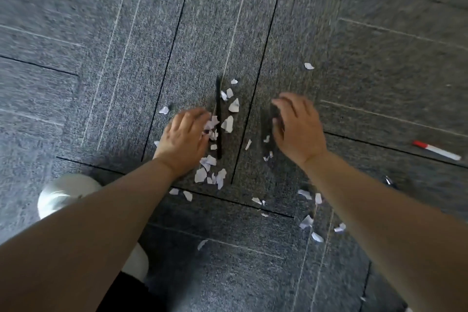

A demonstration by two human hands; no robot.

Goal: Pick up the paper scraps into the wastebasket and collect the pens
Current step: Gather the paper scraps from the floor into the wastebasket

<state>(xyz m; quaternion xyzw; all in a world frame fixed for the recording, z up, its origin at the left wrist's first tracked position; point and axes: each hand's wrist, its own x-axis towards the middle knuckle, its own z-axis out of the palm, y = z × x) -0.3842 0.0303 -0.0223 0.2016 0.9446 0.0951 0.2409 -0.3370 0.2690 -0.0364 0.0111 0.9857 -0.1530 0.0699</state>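
White paper scraps [229, 123] lie scattered over the grey carpet, most of them in the middle between my hands and several more lower right [306, 221]. A thin black pen [218, 114] lies lengthwise among the middle scraps. My left hand [183, 139] rests on the carpet just left of that pen, its fingertips pinched on a few scraps [211, 123]. To the right of the pile my right hand [297, 125] hovers with fingers curved and apart, holding nothing. Far right lies a white pen with a red cap [436, 151]. No wastebasket is in view.
My white shoe [65, 192] stands at the lower left, partly under my left forearm, and a second shoe [138, 261] shows below it. A small dark shiny object [388, 181] lies beside my right forearm; what it is I cannot tell. Carpet tiles fill the frame.
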